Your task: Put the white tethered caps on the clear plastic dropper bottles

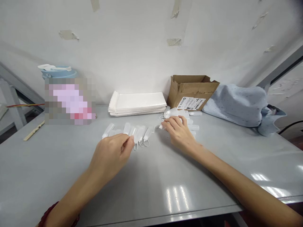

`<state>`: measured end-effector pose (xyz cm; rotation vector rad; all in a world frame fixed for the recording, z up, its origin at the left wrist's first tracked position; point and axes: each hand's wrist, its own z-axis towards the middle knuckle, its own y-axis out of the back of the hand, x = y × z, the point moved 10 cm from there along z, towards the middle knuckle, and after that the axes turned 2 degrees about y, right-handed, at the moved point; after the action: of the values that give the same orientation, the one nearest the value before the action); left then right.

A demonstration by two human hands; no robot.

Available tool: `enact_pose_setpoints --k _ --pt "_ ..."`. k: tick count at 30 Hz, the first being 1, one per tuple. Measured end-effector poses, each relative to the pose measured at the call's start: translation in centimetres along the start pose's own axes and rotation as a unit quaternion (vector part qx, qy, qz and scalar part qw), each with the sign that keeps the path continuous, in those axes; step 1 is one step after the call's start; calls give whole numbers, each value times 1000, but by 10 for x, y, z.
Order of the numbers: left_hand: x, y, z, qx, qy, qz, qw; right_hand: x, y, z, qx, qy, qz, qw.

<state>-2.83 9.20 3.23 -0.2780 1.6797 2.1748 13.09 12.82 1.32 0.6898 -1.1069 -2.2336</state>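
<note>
Small translucent plastic tubes (140, 132) with white ends and thin cord loops lie in a rough row mid-table. My left hand (113, 151) is closed at this row, thumb and forefinger pinched at the lower end of one clear tube (133, 131); its other fingers are tucked out of sight. My right hand (178, 130) reaches over a looser pile of similar tubes (176, 112). Its fingers curl down around a tube whose white tip (161, 127) and cord stick out to the left. The palm covers most of that tube.
A stack of white padded envelopes (138, 102) lies against the wall behind the tubes. An open cardboard box (191, 94) stands right of it, beside a bunched light-blue cloth (236, 102). At the left are a blue lidded container (59, 73), a blurred-out pinkish item (71, 101) and a thin stick (34, 130).
</note>
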Motion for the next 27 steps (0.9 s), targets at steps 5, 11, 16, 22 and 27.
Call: enact_pose_setpoints --k 5,11,16,22,27 --pt "-13 -10 -5 38 -13 -138 990 12 34 -5 -42 -6 148 988" --pt "-33 -13 -11 51 -88 -189 977 22 50 -12 -39 -1 217 975" --pt "-39 -10 -14 37 -111 -205 972 25 47 -13 -18 -9 245 969" --pt "-43 -8 -18 19 -137 -189 972 28 50 -13 -12 -8 274 962" --pt "-50 5 -25 -61 -199 -134 969 26 53 -13 -29 -9 266 964"
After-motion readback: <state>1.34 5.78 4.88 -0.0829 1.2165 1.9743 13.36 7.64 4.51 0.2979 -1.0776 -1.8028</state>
